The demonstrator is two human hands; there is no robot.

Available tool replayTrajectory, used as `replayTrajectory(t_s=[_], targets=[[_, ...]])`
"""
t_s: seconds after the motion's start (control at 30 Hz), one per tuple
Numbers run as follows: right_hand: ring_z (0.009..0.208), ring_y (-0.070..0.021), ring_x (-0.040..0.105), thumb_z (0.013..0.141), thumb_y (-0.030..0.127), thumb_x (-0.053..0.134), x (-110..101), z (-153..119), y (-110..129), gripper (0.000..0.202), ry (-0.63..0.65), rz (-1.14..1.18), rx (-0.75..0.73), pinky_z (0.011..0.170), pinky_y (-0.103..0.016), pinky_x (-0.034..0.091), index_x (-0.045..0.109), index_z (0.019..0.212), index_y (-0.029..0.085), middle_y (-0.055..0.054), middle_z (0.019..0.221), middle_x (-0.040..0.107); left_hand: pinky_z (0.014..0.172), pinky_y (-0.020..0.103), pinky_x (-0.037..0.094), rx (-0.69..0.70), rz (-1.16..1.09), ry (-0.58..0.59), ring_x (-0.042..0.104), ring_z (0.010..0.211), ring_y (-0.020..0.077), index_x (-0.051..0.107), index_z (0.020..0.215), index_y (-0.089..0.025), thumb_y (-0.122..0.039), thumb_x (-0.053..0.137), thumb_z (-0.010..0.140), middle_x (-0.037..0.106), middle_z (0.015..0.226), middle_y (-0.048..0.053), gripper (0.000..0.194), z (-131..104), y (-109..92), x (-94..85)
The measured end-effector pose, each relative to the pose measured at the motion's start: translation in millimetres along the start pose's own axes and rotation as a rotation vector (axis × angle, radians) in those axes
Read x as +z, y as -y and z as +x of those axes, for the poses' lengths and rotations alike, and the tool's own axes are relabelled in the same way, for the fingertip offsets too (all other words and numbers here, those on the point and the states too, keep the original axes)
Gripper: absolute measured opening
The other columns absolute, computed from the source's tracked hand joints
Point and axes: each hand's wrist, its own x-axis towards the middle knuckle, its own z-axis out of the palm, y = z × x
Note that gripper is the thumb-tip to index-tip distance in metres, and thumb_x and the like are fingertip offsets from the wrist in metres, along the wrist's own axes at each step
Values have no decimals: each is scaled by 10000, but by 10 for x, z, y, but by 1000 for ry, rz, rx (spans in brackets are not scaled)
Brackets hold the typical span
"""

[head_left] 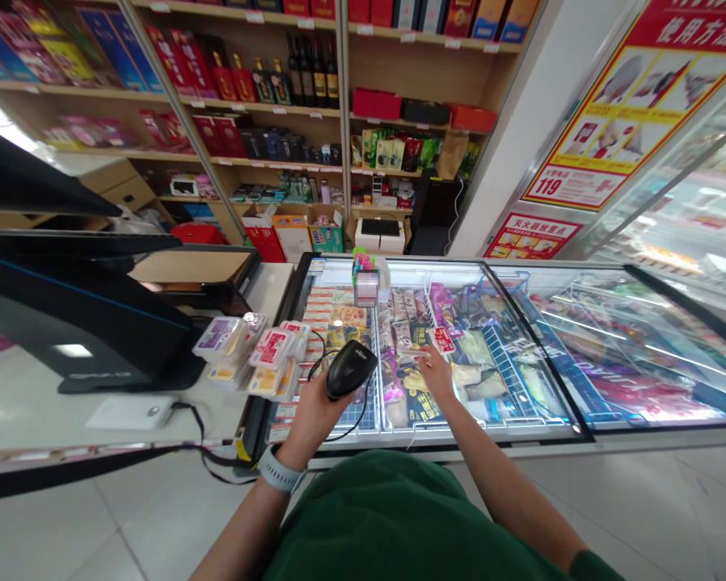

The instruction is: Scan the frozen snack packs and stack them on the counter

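A black handheld scanner (351, 369) with a cable is in my left hand (319, 410), its head tilted up to the right over the freezer's glass top. My right hand (436, 375) is over the glass to the right, fingers pinched at a small flat pack with a red and white label (442, 340). Left of the scanner, clear packs with red and yellow labels (271, 347) and more with purple labels (221, 337) stand in stacks by the freezer's left edge. A clear container with colourful pieces (366, 274) stands at the freezer's back edge.
The glass-topped freezer (541, 403) holds many bagged goods. At left, a black checkout terminal (78, 315) and a white device (131, 412) stand on the counter (30, 411). Shelves (266, 105) with bottles and boxes rise behind. Black cables run near my left wrist.
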Motion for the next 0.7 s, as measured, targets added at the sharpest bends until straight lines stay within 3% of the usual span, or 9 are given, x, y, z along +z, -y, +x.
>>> replayTrajectory(t_s=[0.23, 0.43, 0.53, 0.63, 0.7], targets=[[705, -209, 682, 917, 410, 529, -95, 45, -7, 387, 11, -113, -62, 748, -317, 494, 715, 1198, 219, -20, 715, 724, 722, 320, 547, 11, 24, 18, 717, 821, 239, 711, 999, -153, -273, 693, 739, 771, 854, 50, 287, 104, -16, -32], [786, -245, 651, 849, 511, 566, -119, 146, -31, 473, -167, -80, -154, 828, -382, 510, 787, 1048, 143, -122, 874, 731, 710, 313, 532, 8, 66, 21, 713, 816, 238, 707, 991, -163, -269, 701, 742, 760, 858, 49, 270, 162, 44, -25], [721, -236, 671, 817, 545, 578, -114, 180, 10, 501, -156, 82, -56, 778, -388, 544, 782, 1033, 142, -126, 919, 747, 713, 311, 529, 12, 69, 19, 712, 818, 237, 703, 997, -163, -260, 702, 739, 756, 859, 45, 276, 203, 65, -33], [587, -215, 660, 813, 539, 575, -108, 201, 92, 532, -73, 229, 80, 635, -357, 557, 748, 1115, 137, -75, 774, 734, 724, 314, 526, 20, 64, 30, 712, 826, 236, 695, 1008, -167, -262, 701, 747, 755, 872, 41, 278, 246, 65, -41], [596, -213, 671, 817, 523, 567, -105, 217, 157, 533, -54, 279, 82, 618, -342, 567, 729, 1142, 133, -57, 734, 719, 736, 318, 526, 22, 62, 40, 711, 838, 238, 690, 1009, -169, -258, 698, 752, 756, 888, 42, 272, 267, 61, -43]])
